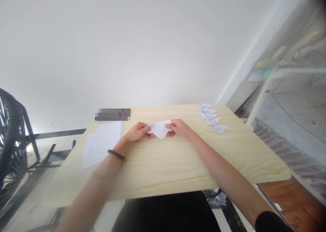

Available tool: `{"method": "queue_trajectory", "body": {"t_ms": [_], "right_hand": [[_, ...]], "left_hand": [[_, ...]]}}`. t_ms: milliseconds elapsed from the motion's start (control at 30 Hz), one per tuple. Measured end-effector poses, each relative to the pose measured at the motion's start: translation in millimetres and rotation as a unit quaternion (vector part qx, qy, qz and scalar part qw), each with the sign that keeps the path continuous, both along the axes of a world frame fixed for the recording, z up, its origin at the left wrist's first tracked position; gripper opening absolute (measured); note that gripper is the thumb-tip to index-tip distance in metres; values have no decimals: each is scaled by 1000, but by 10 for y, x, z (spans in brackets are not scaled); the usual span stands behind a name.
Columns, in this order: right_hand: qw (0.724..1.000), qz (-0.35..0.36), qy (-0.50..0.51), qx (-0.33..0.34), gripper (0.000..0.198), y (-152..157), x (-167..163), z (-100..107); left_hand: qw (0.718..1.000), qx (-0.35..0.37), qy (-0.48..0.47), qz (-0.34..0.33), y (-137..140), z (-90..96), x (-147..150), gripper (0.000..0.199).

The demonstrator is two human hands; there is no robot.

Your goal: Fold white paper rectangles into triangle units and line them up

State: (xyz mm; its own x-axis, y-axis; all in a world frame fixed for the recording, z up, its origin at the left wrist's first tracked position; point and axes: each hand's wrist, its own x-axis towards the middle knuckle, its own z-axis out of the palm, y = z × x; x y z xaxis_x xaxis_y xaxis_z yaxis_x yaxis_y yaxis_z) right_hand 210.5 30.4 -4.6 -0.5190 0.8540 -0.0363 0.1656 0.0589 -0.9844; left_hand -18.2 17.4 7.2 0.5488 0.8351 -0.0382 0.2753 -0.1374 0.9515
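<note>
A folded sheet of white paper [159, 127] is held just above the middle of the wooden table [158, 171], with a pointed flap at its lower edge. My left hand [139, 131] pinches its left end, thumb on top and fingers curled beneath. At the other end my right hand [177, 128] grips the paper the same way. Several folded paper boats [209, 116] stand in a slanting row toward the table's back right. To the left of my left hand lie loose white paper sheets [102, 142], overlapping one another.
Behind the sheets, a dark, pixelated long object [112, 115] lies at the table's back left edge. A white wall [152, 49] rises behind the table. On the left stands a dark woven chair [15, 133]; a white metal frame [262, 96] is at the right.
</note>
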Motion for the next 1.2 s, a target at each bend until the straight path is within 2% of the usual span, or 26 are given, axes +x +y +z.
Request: {"method": "queue_trajectory", "body": {"t_ms": [267,533,800,1200], "right_hand": [[1000,13,-6,-9,41,16,13,0],[1000,1,-4,2,43,26,13,-29],[999,-28,0,46,44,-52,-43,-29],[998,8,-18,53,31,-32,8,8]], "left_hand": [[997,-28,-35,-59,-5,75,-26,29],[996,-44,-70,-32,-20,54,-8,30],[997,13,55,47,-43,36,73,35],[999,-3,27,29,-50,74,63,34]]}}
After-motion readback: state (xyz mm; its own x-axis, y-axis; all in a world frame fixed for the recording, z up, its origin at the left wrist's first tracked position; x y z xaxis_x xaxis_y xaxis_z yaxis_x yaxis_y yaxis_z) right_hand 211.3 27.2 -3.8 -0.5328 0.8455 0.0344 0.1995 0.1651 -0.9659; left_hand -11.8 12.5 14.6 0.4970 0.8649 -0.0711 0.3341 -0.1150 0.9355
